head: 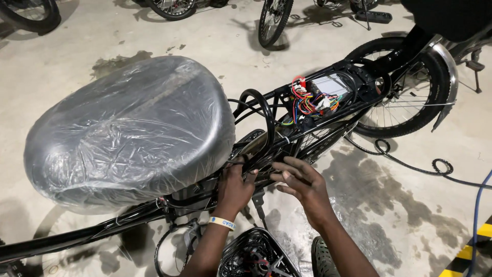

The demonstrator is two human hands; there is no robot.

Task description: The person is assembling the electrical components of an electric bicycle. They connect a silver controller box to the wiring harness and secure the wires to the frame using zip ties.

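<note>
under the wrapped saddle [128, 128], left hand [234, 187] clamped on black cables [256, 110]; right hand [302, 184] fingers apart, touching frame [287, 141]. advise: steady bundle, avoid snagging wiring [310, 102].

The left hand [234, 189] has its fingertips buried among the black cables [259, 110] under the saddle [128, 131], so its grip cannot be told. The saddle hides the frame [77, 237] beneath it. The rear wheel [410, 92] is partly covered (a dark shape at the top edge). The pedal [256, 254] is cut off below.
</note>
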